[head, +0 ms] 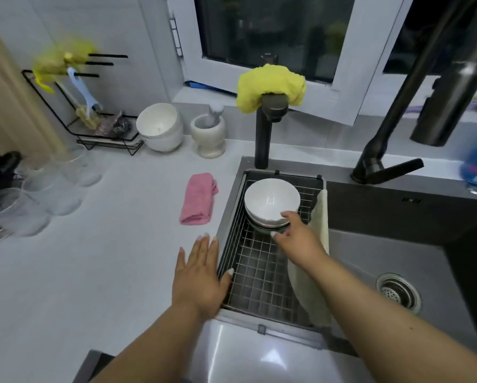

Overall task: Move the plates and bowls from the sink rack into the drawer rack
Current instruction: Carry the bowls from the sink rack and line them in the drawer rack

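Setting: pale kitchen worktop (93, 258) under a dark window, with a dark sink (397, 258) set into its right side.
Sink rack: wire grid (262, 275) sits along the sink's left edge, its long axis running from the near edge of the sink toward the back edge.
Task's thing: stack of white bowls (271, 201) stands at the rack's far end, near the back left corner of the sink; what looks like a darker dish lies under it, too hidden to name.
Right hand: right hand (298, 239) is at the stack's near right rim, thumb above and fingers below the lowest bowls; grip spread and just closing, whether it already pinches I cannot tell.
Left hand: left hand (201, 275) is flat and spread, palm down, on the worktop against the rack's left edge, holding nothing.
Key relation: bowls lie straight ahead of the right hand, which touches them; the left hand is well short of them.
Drawer rack: not in view.
Judgement: lifting the whole stack one-handed risks a tilt; the left hand could steady the far rim.
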Demonstrator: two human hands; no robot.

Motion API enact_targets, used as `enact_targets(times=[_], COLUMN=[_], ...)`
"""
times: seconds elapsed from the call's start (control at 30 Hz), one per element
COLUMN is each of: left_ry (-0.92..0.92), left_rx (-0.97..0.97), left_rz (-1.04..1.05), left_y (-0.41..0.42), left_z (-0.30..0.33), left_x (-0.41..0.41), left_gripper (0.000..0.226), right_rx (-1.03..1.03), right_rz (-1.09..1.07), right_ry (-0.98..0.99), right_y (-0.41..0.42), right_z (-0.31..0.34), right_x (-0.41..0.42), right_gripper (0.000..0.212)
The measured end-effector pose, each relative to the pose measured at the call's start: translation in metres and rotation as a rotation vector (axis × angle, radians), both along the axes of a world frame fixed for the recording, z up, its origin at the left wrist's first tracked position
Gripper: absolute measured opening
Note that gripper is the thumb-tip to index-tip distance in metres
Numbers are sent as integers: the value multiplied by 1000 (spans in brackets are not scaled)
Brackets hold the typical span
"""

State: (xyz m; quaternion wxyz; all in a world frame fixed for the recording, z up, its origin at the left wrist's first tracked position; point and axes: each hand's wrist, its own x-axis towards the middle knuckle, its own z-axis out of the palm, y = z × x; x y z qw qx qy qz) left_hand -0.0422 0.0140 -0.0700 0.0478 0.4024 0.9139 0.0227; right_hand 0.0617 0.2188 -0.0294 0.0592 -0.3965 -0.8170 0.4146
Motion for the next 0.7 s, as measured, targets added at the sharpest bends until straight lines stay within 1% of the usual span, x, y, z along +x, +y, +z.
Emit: enact_targets(times=[0.1,0.17,0.2,0.27,0.33,0.53,0.7], left_ry=[-1,-6,-11,-16,-17,-29,-39], left_rx=[7,12,12,8,5,10,11], left_rz=[-13,-17,-15,-18,-15,-16,-7], left_y=[3,4,3,4,4,2,2], left_z=[1,1,2,2,3,3,2], left_x=[-6,-7,-7,-6,-6,-7,-8], left_gripper=[75,73,72,72,72,73,73], right_rx=[25,55,73,120,159,178,182], right_rz=[2,20,27,30,20,-105,-197], right_ry=[-65,-125,-158,-207,-210,-65,91], right_y=[10,15,17,21,23,21,6], right_z=[-11,-15,-16,-17,-17,-8,18], right_x=[-18,-25,-28,-31,-35,-40,-24], right_gripper=[56,54,49,34,23,21,39])
